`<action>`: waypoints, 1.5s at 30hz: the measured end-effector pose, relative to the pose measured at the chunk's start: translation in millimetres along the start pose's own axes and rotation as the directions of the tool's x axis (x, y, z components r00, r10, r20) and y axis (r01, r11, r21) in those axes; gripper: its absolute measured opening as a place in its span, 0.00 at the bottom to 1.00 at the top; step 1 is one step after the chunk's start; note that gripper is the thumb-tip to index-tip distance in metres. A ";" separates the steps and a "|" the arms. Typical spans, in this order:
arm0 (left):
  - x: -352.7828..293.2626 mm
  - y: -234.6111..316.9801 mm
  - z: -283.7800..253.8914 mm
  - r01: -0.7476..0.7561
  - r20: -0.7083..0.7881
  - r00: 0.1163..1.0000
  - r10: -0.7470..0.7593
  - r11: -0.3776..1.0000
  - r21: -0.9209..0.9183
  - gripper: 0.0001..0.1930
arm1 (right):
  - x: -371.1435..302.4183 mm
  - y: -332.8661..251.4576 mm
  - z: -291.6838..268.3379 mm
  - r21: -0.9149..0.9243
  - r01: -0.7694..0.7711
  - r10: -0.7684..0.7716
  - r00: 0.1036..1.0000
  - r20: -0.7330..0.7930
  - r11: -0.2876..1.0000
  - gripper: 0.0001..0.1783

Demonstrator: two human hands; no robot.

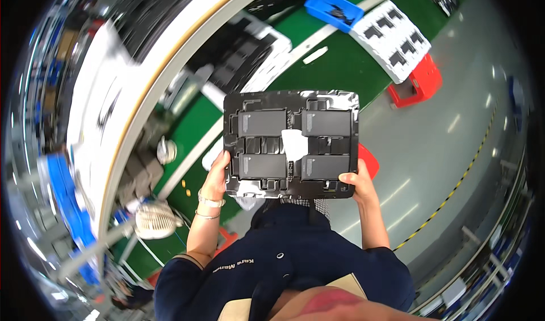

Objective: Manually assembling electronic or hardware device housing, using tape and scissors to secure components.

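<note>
Level in front of my body is a black moulded plastic tray (262, 189), held at its two sides. Several flat black rectangular packs (263, 123), which look like batteries with small pale print, lie in its pockets. A small white piece (294, 145) sits at the tray's middle, between the packs. My left hand (214, 176) is closed on the left edge, a watch and a thin bracelet at its wrist. On the lower right edge, my right hand (362, 183) has its thumb over the rim. The fingers of both hands are mostly hidden below the tray.
A curved-looking white table edge (170, 54) runs along my left, with a beige fan (155, 219) below it. Ahead right are a blue bin (334, 10), a white tray with black parts (392, 40) and a red stool (417, 84). Yellow-black tape (454, 195) marks the grey floor.
</note>
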State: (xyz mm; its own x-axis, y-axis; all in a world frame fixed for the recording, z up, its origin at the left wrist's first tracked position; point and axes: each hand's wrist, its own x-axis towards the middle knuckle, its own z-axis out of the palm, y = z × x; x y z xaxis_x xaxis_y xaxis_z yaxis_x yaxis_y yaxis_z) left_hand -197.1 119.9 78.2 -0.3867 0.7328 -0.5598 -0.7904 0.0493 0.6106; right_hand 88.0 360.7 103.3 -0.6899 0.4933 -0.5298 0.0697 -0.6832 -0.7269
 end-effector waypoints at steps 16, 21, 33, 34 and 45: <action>-516.6 -251.9 -209.1 -0.652 -0.755 0.601 0.261 0.707 -0.274 0.30 | -157.5 279.6 293.9 -0.589 -0.030 0.499 0.565 0.657 0.808 0.25; -553.3 -288.3 -255.1 -0.836 -0.910 0.329 0.253 0.526 -0.157 0.27 | -148.9 362.1 389.5 -0.688 0.128 0.576 0.450 0.682 0.715 0.27; -618.1 -240.5 -438.6 -0.977 -0.998 0.022 0.065 0.213 -0.007 0.21 | -61.2 604.1 543.9 -0.577 0.808 0.566 0.424 0.707 0.116 0.23; -623.7 -228.0 -460.9 -0.981 -0.996 0.021 0.091 0.195 -0.003 0.21 | -59.1 621.3 553.8 -0.423 0.906 0.458 0.366 0.810 0.024 0.23; -644.4 -179.7 -743.4 -0.981 -0.979 0.155 0.130 0.141 -0.136 0.18 | -86.5 719.1 616.5 -0.513 0.673 0.227 0.698 0.679 -0.533 0.22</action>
State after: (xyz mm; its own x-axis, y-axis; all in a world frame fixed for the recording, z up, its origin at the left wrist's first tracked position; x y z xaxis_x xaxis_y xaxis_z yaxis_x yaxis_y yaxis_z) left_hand -159.1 -865.7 -87.3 -0.6281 -0.5447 -0.5557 0.2031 -0.8042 0.5586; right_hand -246.5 -505.2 -104.2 -0.9550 -0.1764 -0.2384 -0.1315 0.9724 -0.1928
